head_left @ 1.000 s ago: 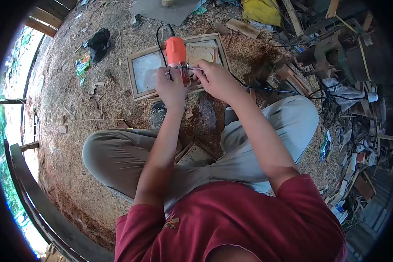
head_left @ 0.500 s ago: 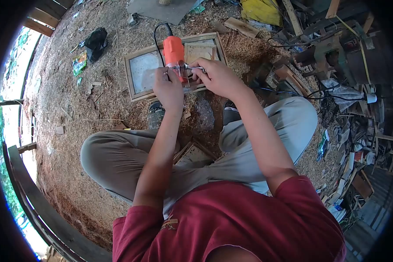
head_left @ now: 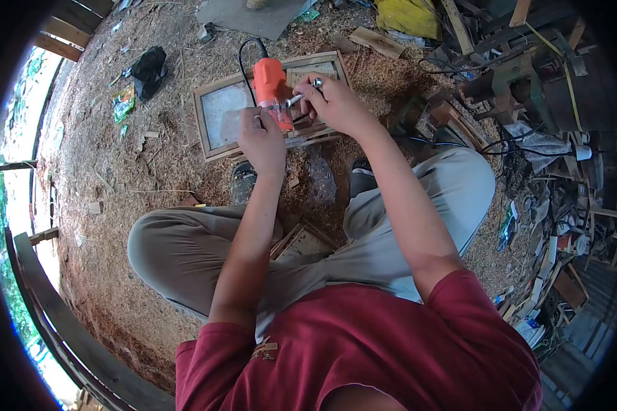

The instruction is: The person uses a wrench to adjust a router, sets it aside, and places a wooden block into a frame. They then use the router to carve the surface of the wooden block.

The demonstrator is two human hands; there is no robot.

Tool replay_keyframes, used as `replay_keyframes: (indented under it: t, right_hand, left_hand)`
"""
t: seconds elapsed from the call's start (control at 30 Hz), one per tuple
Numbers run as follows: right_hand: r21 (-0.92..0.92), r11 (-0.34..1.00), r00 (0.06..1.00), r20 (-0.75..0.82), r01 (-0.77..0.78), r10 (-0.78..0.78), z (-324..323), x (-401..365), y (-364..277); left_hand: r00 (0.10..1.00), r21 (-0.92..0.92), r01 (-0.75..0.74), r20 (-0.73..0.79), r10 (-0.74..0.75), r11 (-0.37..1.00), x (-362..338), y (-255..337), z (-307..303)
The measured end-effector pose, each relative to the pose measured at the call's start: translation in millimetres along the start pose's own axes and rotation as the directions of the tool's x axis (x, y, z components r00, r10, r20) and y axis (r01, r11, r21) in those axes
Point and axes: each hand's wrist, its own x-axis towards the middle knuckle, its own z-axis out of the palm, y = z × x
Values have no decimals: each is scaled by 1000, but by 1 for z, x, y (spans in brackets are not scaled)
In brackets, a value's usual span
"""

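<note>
An orange trim router lies on a wood-framed panel, its clear lower end toward me. My right hand grips a shiny metal wrench; one end meets the router's lower part, and its rounded other end sticks up beyond my fingers. My left hand is closed at the router's left side, around a thin metal piece whose kind I cannot make out. A black cord loops from the router's far end.
Wood shavings cover the ground. A black plastic bag lies at left, a wood offcut and a yellow sack beyond the panel. Machinery and cables stand at right. My legs are folded either side of a small framed piece.
My right hand has turned and shifted slightly, swinging the wrench so its rounded end now points up and away from me. My left hand stays almost in place by the router.
</note>
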Motion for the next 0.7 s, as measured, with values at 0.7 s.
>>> replay_keyframes:
  t: [0.7]
  right_hand:
    - [-299,910,887,-278,286,-370,40,-58,24]
  left_hand:
    - [1000,-21,30,-4,-30,999,-3,18,-6]
